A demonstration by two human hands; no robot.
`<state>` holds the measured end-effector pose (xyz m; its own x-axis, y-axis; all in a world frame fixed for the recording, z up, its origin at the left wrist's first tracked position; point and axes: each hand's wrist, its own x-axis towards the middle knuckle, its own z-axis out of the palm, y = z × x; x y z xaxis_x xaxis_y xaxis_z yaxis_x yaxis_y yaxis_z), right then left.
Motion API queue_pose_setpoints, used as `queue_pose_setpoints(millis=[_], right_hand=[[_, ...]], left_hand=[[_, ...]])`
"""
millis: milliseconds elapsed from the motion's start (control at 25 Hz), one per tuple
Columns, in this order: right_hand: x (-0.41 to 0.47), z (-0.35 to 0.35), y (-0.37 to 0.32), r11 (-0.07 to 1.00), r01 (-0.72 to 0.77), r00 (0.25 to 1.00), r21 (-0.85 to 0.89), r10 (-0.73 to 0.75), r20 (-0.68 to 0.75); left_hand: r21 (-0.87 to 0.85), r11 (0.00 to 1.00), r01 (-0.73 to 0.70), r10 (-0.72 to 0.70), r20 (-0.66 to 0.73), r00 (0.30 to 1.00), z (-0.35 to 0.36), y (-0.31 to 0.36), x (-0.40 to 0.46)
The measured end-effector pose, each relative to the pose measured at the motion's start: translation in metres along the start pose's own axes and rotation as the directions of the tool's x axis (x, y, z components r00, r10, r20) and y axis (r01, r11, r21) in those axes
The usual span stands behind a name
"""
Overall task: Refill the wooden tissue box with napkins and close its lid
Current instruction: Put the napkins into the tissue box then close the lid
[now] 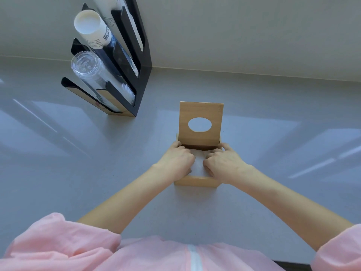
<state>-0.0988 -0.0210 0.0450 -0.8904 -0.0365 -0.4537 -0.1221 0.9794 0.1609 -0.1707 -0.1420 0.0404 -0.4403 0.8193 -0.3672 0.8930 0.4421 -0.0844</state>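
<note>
A square wooden tissue box stands in the middle of the grey counter. Its lid, with an oval hole, is raised upright at the far side. White napkins lie inside the box. My left hand and my right hand both rest on top of the napkins, fingers curled down along the stack's left and right sides, thumbs near the front wall. Most of the stack is hidden under my hands.
A black cup dispenser stands at the back left against the wall, holding a sleeve of white paper cups and a sleeve of clear plastic cups. The grey counter spreads around the box.
</note>
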Motion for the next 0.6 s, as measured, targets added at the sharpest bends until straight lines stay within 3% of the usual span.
queue_pose_setpoints(millis=[160,320,400,480,600], right_hand=[[0.004,-0.004,0.0,0.991,0.006,0.996,-0.132,0.006,0.092],[0.004,-0.005,0.0,0.996,0.002,0.998,-0.094,0.004,0.06],[0.001,-0.002,0.003,0.999,-0.011,1.0,0.052,0.012,-0.028],[-0.005,-0.002,0.008,0.964,-0.015,0.99,0.266,0.052,-0.133],[-0.017,-0.007,0.019,0.814,-0.004,0.938,0.581,0.205,-0.281]], left_hand=[[0.092,0.995,-0.032,0.027,0.059,0.998,0.004,-0.003,0.006],[0.062,0.995,-0.076,0.072,0.068,0.995,0.006,-0.008,0.008],[-0.014,0.997,-0.08,0.08,0.007,0.997,0.007,-0.01,0.006],[-0.192,0.978,-0.077,0.062,-0.081,0.995,0.004,-0.012,-0.002],[-0.507,0.859,-0.067,-0.078,-0.259,0.963,-0.005,-0.016,-0.015]])
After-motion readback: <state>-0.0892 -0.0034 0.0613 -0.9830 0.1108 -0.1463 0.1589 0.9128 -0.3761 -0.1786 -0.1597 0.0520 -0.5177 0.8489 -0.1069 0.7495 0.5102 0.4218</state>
